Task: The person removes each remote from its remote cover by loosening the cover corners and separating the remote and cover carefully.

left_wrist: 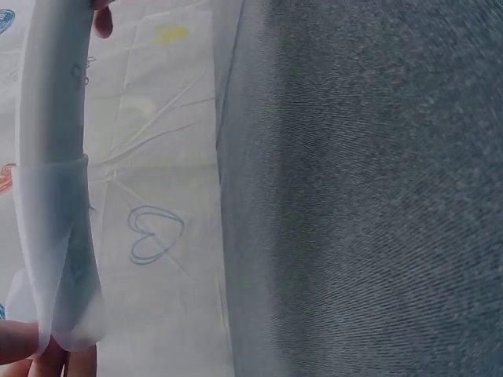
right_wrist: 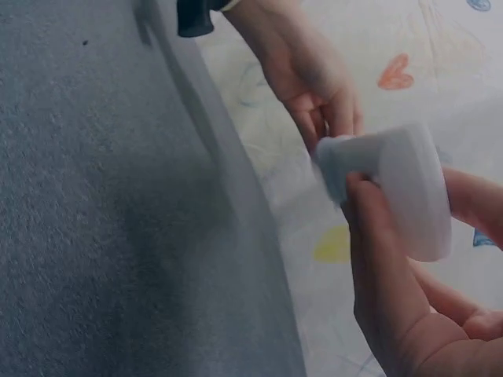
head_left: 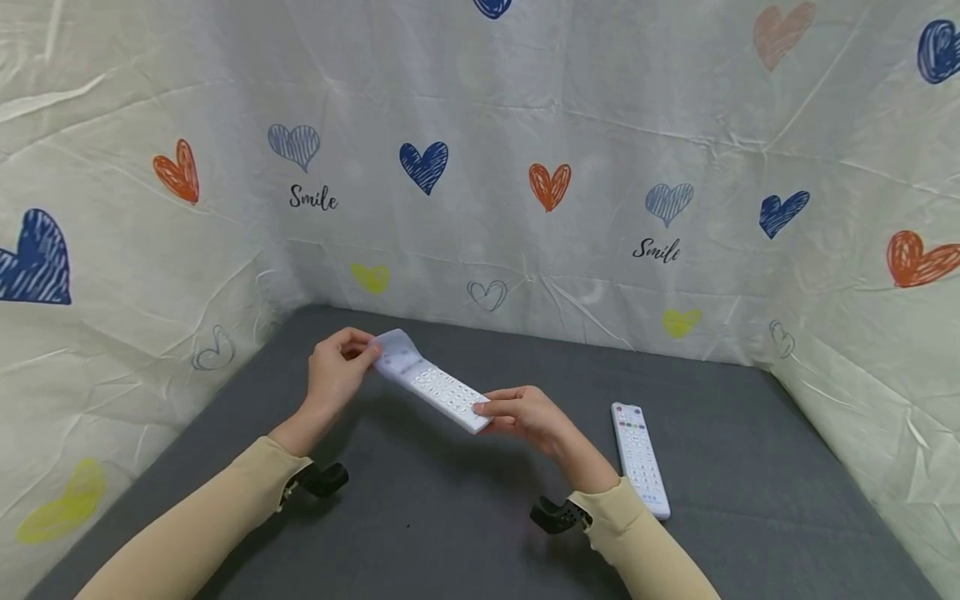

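Here, white remote (head_left: 442, 393) with rows of small keys, held aloft over grey table (head_left: 450, 517); translucent sleeve (head_left: 395, 353) half on its far end. Left hand (head_left: 337, 371) pinches sleeve; right hand (head_left: 525, 414) grips near end. Second remote (head_left: 639, 458) lies nearby.

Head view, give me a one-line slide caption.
Two hands hold a white remote with translucent cover; second remote lies on table.

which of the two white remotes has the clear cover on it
The remote held up between both hands, its far end in a translucent cover that the left hand pinches. The other remote lies bare on the grey table, right of the right hand.
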### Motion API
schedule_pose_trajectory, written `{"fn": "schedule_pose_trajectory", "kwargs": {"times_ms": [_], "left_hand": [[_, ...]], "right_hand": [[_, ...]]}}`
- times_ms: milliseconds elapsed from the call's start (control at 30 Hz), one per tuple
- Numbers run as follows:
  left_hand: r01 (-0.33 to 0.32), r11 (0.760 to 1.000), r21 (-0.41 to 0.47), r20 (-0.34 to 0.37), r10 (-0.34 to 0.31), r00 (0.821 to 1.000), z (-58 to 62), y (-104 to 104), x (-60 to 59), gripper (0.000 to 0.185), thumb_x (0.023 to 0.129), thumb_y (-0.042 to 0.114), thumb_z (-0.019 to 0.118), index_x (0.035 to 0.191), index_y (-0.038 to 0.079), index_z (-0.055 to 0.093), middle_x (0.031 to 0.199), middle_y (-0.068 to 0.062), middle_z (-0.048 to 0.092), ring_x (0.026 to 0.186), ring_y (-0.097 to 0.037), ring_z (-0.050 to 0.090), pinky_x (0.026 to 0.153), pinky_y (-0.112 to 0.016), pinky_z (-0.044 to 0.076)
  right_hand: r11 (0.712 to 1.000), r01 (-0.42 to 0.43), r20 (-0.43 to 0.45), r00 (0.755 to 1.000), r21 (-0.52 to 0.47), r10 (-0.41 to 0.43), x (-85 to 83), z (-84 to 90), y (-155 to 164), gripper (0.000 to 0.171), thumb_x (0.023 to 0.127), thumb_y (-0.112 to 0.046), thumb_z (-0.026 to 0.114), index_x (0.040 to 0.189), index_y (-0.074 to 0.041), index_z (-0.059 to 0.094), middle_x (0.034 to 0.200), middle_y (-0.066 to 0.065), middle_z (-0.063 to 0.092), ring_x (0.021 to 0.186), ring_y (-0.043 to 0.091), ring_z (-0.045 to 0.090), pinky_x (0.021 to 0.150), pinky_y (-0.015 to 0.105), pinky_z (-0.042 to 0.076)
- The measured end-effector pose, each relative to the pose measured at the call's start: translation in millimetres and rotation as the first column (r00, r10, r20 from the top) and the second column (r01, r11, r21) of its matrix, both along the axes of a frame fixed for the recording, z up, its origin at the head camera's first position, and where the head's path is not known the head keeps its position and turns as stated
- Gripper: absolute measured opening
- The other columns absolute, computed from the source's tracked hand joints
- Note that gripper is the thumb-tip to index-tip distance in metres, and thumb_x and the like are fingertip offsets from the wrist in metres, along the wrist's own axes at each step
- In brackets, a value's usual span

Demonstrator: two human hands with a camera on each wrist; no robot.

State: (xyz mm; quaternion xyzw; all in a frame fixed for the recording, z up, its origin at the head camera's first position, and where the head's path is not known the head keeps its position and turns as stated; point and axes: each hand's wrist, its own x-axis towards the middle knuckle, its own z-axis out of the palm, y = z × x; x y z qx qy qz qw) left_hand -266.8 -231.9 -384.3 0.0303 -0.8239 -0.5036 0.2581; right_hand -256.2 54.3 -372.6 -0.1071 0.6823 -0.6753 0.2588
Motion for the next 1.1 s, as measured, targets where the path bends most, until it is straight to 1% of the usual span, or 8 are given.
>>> {"fn": "schedule_pose_trajectory", "kwargs": {"times_ms": [100, 167, 267, 367, 467, 700, 933, 1100], "left_hand": [[-0.011, 1.000, -0.009, -0.008, 0.011, 1.000, 2.5, 0, 0.0, 0.016, 0.088, 0.022, 0.068, 0.094, 0.007, 0.068, 0.085, -0.013, 0.068, 0.073, -0.020, 0.061, 0.059, -0.016, 0.050], [-0.014, 1.000, -0.017, -0.014, 0.014, 1.000, 4.2, 1, 0.0, 0.017, 0.088, 0.024, 0.068, 0.094, 0.008, 0.068, 0.084, -0.012, 0.068, 0.073, -0.020, 0.060, 0.059, -0.017, 0.049], [-0.013, 0.999, -0.037, -0.025, 0.012, 1.000, 5.7, 0, -0.7, 0.018, 0.088, 0.026, 0.068, 0.094, 0.009, 0.069, 0.085, -0.011, 0.069, 0.071, -0.015, 0.059, 0.059, -0.018, 0.048], [-0.008, 0.999, -0.049, -0.030, 0.006, 1.000, 6.7, 0, -1.7, 0.019, 0.088, 0.026, 0.068, 0.094, 0.008, 0.069, 0.084, -0.012, 0.069, 0.069, -0.012, 0.058, 0.059, -0.019, 0.047], [-0.010, 0.999, -0.049, -0.027, 0.009, 1.000, 8.2, -1, -2.2, 0.017, 0.088, 0.024, 0.069, 0.093, 0.008, 0.069, 0.083, -0.011, 0.069, 0.069, -0.011, 0.058, 0.058, -0.019, 0.047], [-0.029, 0.998, -0.056, -0.003, 0.028, 1.000, 14.3, -1, -2.5, 0.016, 0.087, 0.024, 0.070, 0.091, 0.009, 0.070, 0.081, -0.009, 0.070, 0.069, -0.010, 0.057, 0.059, -0.021, 0.046], [-0.006, 1.000, 0.004, 0.053, 0.006, 0.999, 16.5, -3, -4.0, 0.020, 0.087, 0.023, 0.070, 0.095, 0.004, 0.070, 0.087, -0.013, 0.068, 0.071, -0.010, 0.057, 0.059, -0.019, 0.048], [0.021, 0.997, 0.068, 0.062, -0.025, 0.998, 17.9, -6, -6.0, 0.022, 0.086, 0.021, 0.071, 0.095, 0.001, 0.070, 0.085, -0.012, 0.068, 0.073, -0.015, 0.062, 0.061, -0.016, 0.052]], "right_hand": [[0.999, -0.036, -0.005, 0.999, 0.014, 0.036, 0.4, -2.9, -2, 0.041, 0.087, -0.004, 0.065, 0.123, 0.013, 0.055, 0.097, 0.007, 0.068, 0.080, 0.011, 0.066, 0.099, 0.050, 0.045], [0.999, -0.050, -0.004, 0.999, 0.021, 0.050, 0.9, -4.5, -3, 0.039, 0.086, -0.003, 0.065, 0.121, 0.013, 0.056, 0.096, 0.007, 0.068, 0.080, 0.011, 0.066, 0.097, 0.049, 0.047], [0.997, -0.065, -0.008, 0.998, 0.038, 0.065, 2.1, -6.9, -4, 0.039, 0.086, -0.003, 0.066, 0.121, 0.012, 0.057, 0.095, 0.006, 0.068, 0.081, 0.013, 0.066, 0.094, 0.047, 0.050], [0.997, -0.065, -0.001, 0.998, 0.047, 0.066, 3.7, -8.5, -5, 0.039, 0.086, -0.003, 0.066, 0.121, 0.012, 0.057, 0.096, 0.007, 0.068, 0.082, 0.014, 0.067, 0.093, 0.047, 0.051], [0.997, -0.065, -0.010, 0.998, 0.044, 0.066, 4.9, -9.8, -6, 0.038, 0.086, -0.002, 0.066, 0.121, 0.012, 0.058, 0.096, 0.008, 0.068, 0.082, 0.015, 0.067, 0.091, 0.046, 0.052], [0.997, -0.071, -0.013, 0.997, 0.009, 0.071, 6.4, -12.1, -7, 0.037, 0.086, 0.000, 0.065, 0.120, 0.013, 0.057, 0.095, 0.008, 0.068, 0.081, 0.014, 0.066, 0.091, 0.046, 0.052], [0.998, -0.065, -0.030, 0.997, 0.014, 0.065, 7.7, -15.1, -8, 0.037, 0.085, -0.001, 0.066, 0.119, 0.012, 0.059, 0.095, 0.008, 0.068, 0.081, 0.014, 0.067, 0.093, 0.049, 0.050], [0.998, -0.059, -0.040, 0.997, 0.004, 0.059, 9.4, -15.0, -10, 0.037, 0.085, 0.001, 0.066, 0.118, 0.014, 0.058, 0.094, 0.008, 0.068, 0.081, 0.015, 0.067, 0.093, 0.051, 0.049]]}}
